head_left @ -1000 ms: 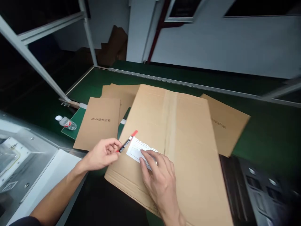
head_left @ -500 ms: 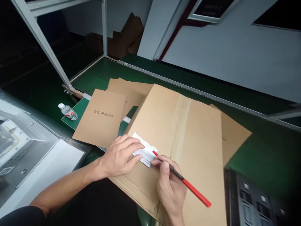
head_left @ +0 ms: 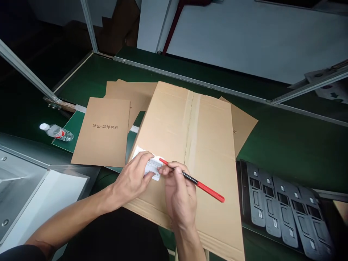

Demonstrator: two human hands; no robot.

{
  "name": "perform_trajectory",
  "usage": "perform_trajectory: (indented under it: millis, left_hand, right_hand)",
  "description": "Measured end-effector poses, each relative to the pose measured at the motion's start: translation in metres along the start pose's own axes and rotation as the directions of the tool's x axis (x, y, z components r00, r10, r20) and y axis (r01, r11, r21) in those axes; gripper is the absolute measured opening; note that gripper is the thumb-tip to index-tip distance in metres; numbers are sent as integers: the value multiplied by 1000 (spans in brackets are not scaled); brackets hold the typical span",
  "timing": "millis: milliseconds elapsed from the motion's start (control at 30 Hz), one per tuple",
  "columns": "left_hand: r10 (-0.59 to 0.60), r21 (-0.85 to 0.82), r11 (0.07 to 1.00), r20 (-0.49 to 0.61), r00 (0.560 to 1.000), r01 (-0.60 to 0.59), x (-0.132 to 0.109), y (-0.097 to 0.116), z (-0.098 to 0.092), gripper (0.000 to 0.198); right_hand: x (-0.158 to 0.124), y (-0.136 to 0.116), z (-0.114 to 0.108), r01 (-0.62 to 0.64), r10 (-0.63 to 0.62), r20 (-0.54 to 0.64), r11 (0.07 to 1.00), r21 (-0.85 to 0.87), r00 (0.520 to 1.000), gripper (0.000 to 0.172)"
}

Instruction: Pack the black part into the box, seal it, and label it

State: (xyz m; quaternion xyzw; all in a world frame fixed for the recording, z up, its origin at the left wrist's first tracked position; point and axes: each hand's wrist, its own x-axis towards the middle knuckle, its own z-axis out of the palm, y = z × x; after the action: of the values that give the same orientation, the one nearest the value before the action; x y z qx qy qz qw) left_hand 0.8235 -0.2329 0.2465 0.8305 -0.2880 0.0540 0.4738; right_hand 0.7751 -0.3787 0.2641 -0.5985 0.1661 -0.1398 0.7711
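Note:
A large cardboard box (head_left: 214, 145) lies before me, with a tape seam down its top. On its near left part is a white printed paper slip (head_left: 152, 166). My left hand (head_left: 133, 177) rests over the slip's left side, fingers curved and apart from the thumb, with paper showing between them. My right hand (head_left: 181, 192) is closed round a red and black pen (head_left: 201, 185). The pen's red front end points at the slip's upper right edge, while fingertips of this hand are at the slip's right edge. Whether they touch the paper, I cannot tell.
Flat cardboard sheets (head_left: 104, 145) with printed characters lie left of the box; another cardboard sheet (head_left: 244, 123) sticks out at right. A water bottle (head_left: 58, 133) lies tilted at far left. Dark plastic parts (head_left: 282, 206) stand in a row at right. A metal rail (head_left: 190, 81) runs behind.
The view has shifted, bringing more dark parts in at right. My left fingers have curled more on the slip. My right hand still holds the pen, its front end closer to the slip's upper edge.

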Motion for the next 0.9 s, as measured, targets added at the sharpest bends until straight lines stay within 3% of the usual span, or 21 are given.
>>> perform_trajectory:
  millis: [100, 267, 400, 533, 633, 733, 800, 900]
  left_hand:
    - [33, -20, 999, -15, 999, -33, 4, -2, -3, 35]
    - [219, -42, 976, 165, 962, -215, 13, -10, -14, 9]
    - [348, 103, 916, 272, 897, -387, 19, -8, -12, 25]
    - [390, 112, 896, 263, 882, -430, 19, -7, -11, 30]
    - [375, 47, 917, 233, 897, -396, 16, -10, -14, 28]
    - [390, 18, 916, 179, 903, -400, 13, -12, -15, 26]
    - [413, 55, 903, 166, 895, -427, 13, -11, -13, 26]
    - [434, 103, 885, 167, 885, -454, 11, -7, -10, 24]
  right_hand:
    - [-2, 6, 6, -58, 58, -11, 998, 9, 998, 43]
    - [-2, 1, -5, -85, 86, -2, 986, -144, 996, 47]
    - [-3, -2, -8, -119, 126, 9, 955, -273, 992, 51]
    - [-2, -1, -8, -104, 93, -53, 959, -262, 994, 54]
    - [9, -16, -26, -24, -17, -241, 986, -166, 970, 53]
    - [22, -37, -49, 212, -253, -449, 967, -140, 857, 49]
    - [22, -40, -53, 257, -352, -364, 924, -284, 862, 38]
    - [11, -27, -39, 283, -319, 44, 759, -586, 947, 20]
